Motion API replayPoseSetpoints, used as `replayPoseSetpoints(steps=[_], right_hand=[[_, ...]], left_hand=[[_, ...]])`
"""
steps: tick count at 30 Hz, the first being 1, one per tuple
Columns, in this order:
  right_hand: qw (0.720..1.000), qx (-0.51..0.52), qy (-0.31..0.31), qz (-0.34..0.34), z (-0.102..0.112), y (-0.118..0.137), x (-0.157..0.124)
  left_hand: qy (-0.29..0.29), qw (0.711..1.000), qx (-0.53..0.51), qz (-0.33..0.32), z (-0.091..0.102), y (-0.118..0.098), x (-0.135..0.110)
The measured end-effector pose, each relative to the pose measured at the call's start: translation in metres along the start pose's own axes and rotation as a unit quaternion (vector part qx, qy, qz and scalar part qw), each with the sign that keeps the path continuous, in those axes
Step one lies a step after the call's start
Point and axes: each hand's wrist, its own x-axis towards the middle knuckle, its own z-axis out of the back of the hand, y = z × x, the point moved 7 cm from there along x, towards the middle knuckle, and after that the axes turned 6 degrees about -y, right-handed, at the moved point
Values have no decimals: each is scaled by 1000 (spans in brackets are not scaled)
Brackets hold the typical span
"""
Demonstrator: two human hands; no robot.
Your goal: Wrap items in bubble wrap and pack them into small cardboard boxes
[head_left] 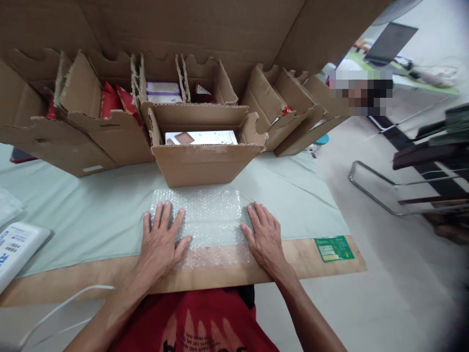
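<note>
A sheet of clear bubble wrap (212,215) lies flat on the table in front of me, its near part over the bare wooden edge. My left hand (163,237) rests on its left side, palm down with the fingers spread. Along the right side lies my right hand (264,234), flat with fingers stretched out, its thumb at the sheet's edge. Neither hand grips anything. Just beyond the bubble wrap stands an open cardboard box (205,164) with a white printed box (216,138) inside.
Behind stand several cardboard bins (110,134) holding red packets (111,101) and other goods, backed by a tall cardboard wall (176,29). A white device (22,249) sits at left. A green card (334,248) lies at right. Beyond are a metal-framed chair (373,193) and another person (361,93).
</note>
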Motion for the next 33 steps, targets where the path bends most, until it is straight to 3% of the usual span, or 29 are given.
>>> replayPoseSetpoints(steps=[2,6,10,13,18,22,24,26,29,31,33], right_hand=[[999,27,9,26,6,11,-2],[979,98,92,153,15,35,-13],[963,126,118,207,26,36,-37],[967,123,85,207,24,38,-48],[961,202,-61,178,34,44,-46],[942,324,-38,85,50,35,-36],[927,376,-5,12,55,23,-32],[901,431,28,-41,57,13,-31],[863,496,92,-31,56,10,-34],[858,498,120,-28,50,11,-38],[862,490,101,-77,42,6,-39]], left_hand=[[-18,1000,-1,-21,3,-3,-2],[-17,997,-21,-77,6,-7,-14],[-21,992,-40,-120,3,-3,-27],[-10,991,-43,-126,-1,1,-32],[43,986,-72,-143,13,1,-40],[41,980,-126,-151,25,12,-56],[6,978,-179,-108,26,27,-60],[-16,973,-230,-21,21,44,-59],[3,957,-263,125,14,59,-54],[20,949,-251,189,16,59,-50],[20,952,-224,206,25,55,-44]])
